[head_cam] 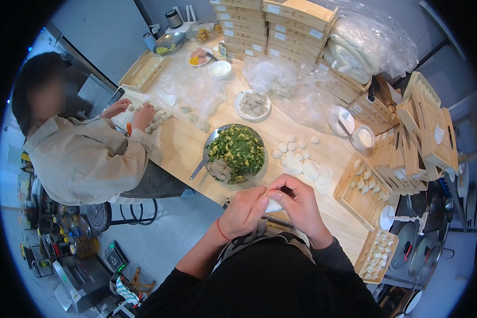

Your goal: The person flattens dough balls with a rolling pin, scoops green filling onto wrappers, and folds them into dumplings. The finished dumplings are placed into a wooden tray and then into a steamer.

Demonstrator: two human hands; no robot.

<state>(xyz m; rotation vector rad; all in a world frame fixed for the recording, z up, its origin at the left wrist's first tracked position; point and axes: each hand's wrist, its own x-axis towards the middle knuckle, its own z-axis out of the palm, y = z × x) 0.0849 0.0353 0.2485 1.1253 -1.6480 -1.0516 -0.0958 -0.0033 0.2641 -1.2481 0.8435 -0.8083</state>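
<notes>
Between my left hand [244, 212] and my right hand [296, 202] a white dough dumpling [274, 206] is pinched, mostly hidden by the fingers. Just beyond them stands a steel bowl [261, 137] heaped with chopped greens and egg filling [238, 149]. Raw shrimp [219, 171] lie at the bowl's near edge, and a metal utensil handle [198, 169] leans out to the left. On the table right of the bowl are flat round dough wrappers [311, 170] and several small dough balls [291, 146].
A wooden tray [353, 204] holds finished dumplings [367, 183]; a second tray [359, 254] sits nearer. A plate of shrimp [253, 104] stands behind the bowl. Stacked wooden trays [294, 35] line the back. At left, a co-worker [87, 155] handles dough pieces [159, 117].
</notes>
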